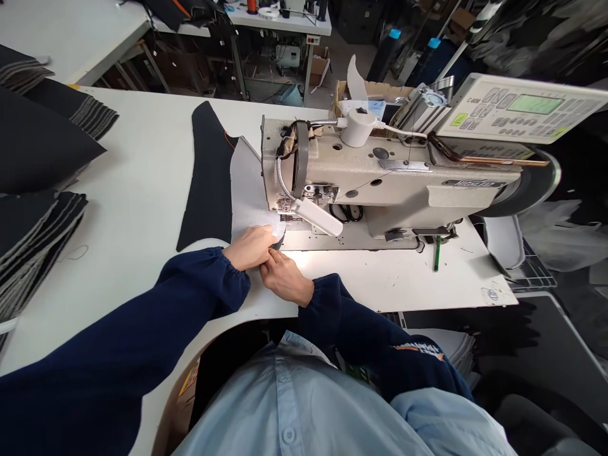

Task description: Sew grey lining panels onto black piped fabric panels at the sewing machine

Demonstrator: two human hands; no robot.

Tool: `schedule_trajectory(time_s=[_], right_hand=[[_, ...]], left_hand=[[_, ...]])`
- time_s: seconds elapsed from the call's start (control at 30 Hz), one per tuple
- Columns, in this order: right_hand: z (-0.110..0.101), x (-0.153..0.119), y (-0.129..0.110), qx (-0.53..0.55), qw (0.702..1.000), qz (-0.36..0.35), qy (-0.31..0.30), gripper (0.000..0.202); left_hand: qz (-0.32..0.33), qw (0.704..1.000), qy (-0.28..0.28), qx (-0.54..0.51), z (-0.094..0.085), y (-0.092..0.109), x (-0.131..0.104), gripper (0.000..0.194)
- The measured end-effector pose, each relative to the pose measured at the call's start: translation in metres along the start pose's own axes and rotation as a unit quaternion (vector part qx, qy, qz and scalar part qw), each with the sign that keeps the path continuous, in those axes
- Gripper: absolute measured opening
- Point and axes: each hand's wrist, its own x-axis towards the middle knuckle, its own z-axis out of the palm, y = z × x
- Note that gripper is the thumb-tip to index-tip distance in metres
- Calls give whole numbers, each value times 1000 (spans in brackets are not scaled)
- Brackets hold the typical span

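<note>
Beside the sewing machine [403, 190], the left hand [253, 246] and right hand [285, 277] met at the pale fabric [249, 190]'s near edge, pinching or only pressing I could not tell, and uneven pulling could skew it

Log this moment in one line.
left hand: on pale fabric | right hand: beside left hand, at fabric's near edge | sewing machine: fabric at its left end | green display: lit

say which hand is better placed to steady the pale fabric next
Probably the left hand: it reaches over the pale fabric, farther forward towards the sewing machine. The right hand sits farther back.
</note>
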Motion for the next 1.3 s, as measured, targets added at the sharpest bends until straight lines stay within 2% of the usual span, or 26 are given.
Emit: schedule_trajectory(time_s=[0.2,0.47,0.63,0.73,1.0,1.2,1.3], right_hand=[[4,-13,8,13,997,-41,65,29],[7,-16,15,9,998,-43,54,25],[7,-20,21,11,998,-19,60,30],[8,-20,21,19,999,-7,45,34],[7,-15,30,18,999,46,23,31],[7,-16,34,25,997,41,52,32],[10,-15,33,3,996,57,62,31]], left_hand=[[-17,1000,2,16,6,4,8,25],[-69,997,17,9,16,12,24,29],[-52,998,32,-10,17,4,6,32],[-45,999,19,-20,17,2,-5,34],[-40,997,27,-60,17,7,3,34],[-68,997,-1,-25,14,10,-23,36],[-67,997,35,-21,22,7,-26,34]])
